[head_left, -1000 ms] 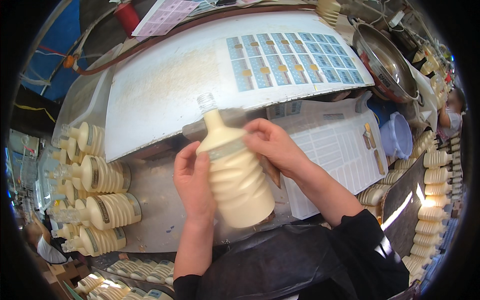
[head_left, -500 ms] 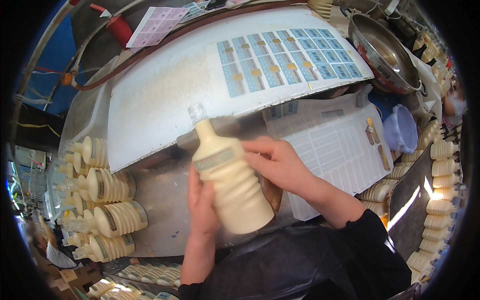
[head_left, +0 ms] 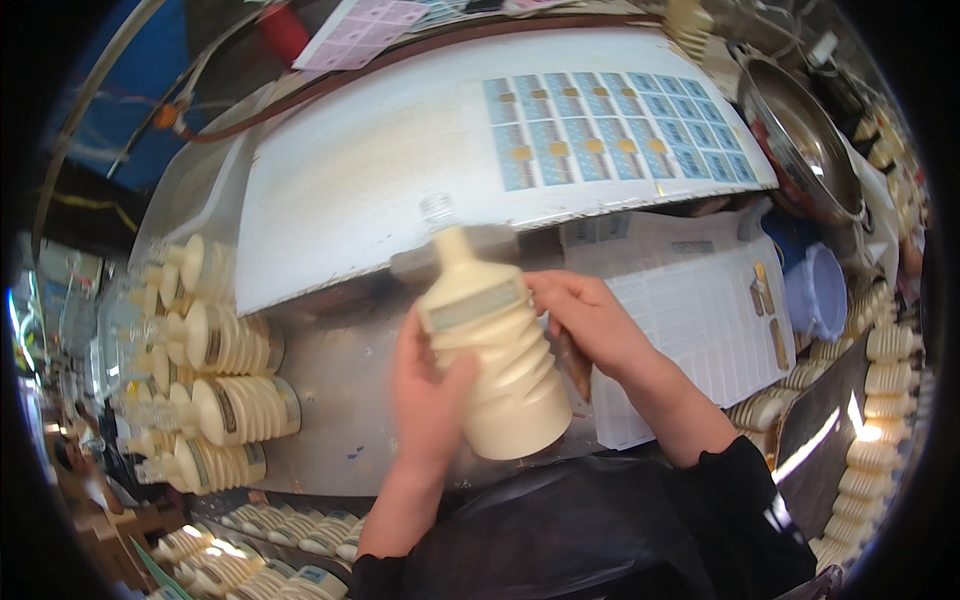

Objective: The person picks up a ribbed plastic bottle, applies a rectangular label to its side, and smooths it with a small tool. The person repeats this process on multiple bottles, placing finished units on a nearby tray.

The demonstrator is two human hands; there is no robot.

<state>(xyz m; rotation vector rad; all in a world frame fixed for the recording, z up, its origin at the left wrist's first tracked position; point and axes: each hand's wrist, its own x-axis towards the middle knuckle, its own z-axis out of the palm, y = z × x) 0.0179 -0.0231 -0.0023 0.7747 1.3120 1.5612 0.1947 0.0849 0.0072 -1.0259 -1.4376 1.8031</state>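
A cream ribbed bottle [head_left: 505, 385] with a clear threaded neck leans slightly in front of me, its neck away from me. My left hand [head_left: 428, 390] is wrapped round its left side, thumb across the front. A grey-green label band [head_left: 478, 303] crosses its shoulder. At the band's right end, the curled fingers of my right hand [head_left: 590, 315] touch the bottle. Below that hand shows a brown piece [head_left: 574, 366], partly hidden; whether the hand holds it I cannot tell.
Blue label sheets [head_left: 580, 130] lie on the white board [head_left: 350, 170]. To its right are a metal pan [head_left: 800, 130], a lavender bucket [head_left: 820, 290] and a pale sheet [head_left: 680, 330]. Similar bottles [head_left: 235, 410] lie stacked at left; others fill the right and front edges.
The whole view has shifted, so the board and stacks sit further right. The bottle stays between both hands and stands a little straighter in view. My right fingers remain at the band's right end.
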